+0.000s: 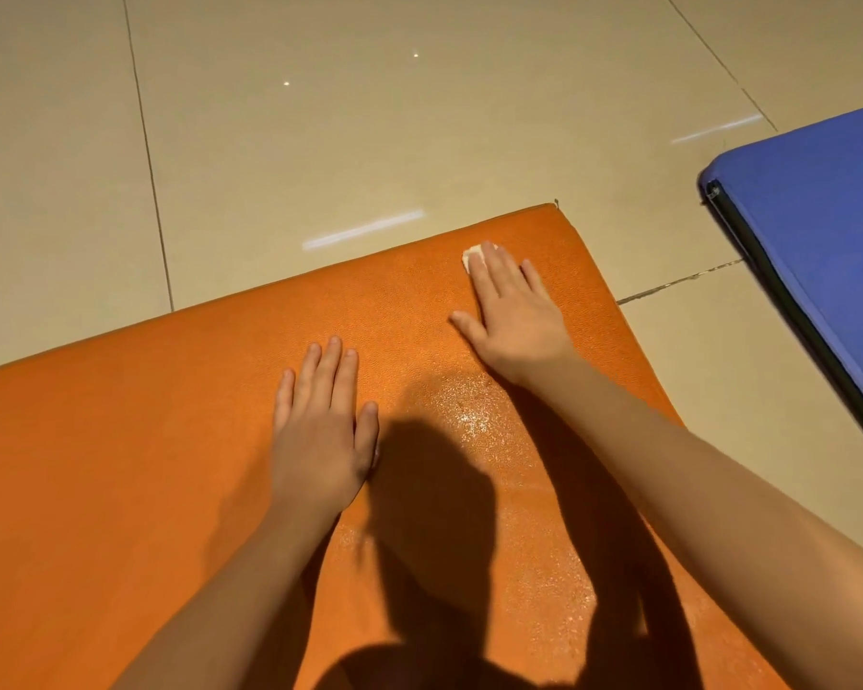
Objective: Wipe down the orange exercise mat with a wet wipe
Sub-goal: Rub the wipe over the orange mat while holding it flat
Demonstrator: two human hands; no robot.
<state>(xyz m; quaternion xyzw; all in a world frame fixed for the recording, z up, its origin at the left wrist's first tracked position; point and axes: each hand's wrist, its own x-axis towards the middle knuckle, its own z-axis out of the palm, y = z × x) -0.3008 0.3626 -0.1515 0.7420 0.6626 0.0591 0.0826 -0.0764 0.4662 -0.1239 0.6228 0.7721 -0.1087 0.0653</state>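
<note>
Right hand (511, 313) flat, fingers straight, pressed wet wipe (472, 255) near far corner of orange mat (120, 465). Left hand (322, 415) flat, bracing. Risk: wipe slipping free, nothing gripped it.

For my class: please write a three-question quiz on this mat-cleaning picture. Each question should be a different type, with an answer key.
1. True or false: the right hand presses the wet wipe under straight fingers near the far corner of the orange mat.
2. What lies on the floor to the right of the orange mat? A) a blue mat B) a green towel C) a red bucket
3. Fill in: the left hand rests ____ on the mat, holding nothing.

Key: 1 true; 2 A; 3 flat.
</note>
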